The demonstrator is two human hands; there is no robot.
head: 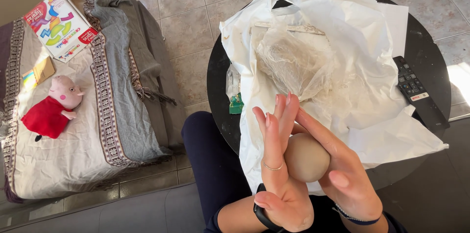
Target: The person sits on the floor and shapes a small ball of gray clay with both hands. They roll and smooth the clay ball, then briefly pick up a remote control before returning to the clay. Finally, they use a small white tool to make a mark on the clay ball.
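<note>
the clay ball [306,157] between my palms looks matt and smooth — beige, dough-like. under it, crinkled white plastic bag [352,32] over a glossy black desk [431,51]; woven cloth [112,91] covers the bed.

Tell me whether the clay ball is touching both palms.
Touching. The head view shows the clay ball pressed between the left hand and right hand, no gap visible.

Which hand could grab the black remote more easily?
Probably the right hand. The remote lies at the right edge of the round table, on that hand's side. The left hand is farther away. Both hands press the clay ball between them.
</note>
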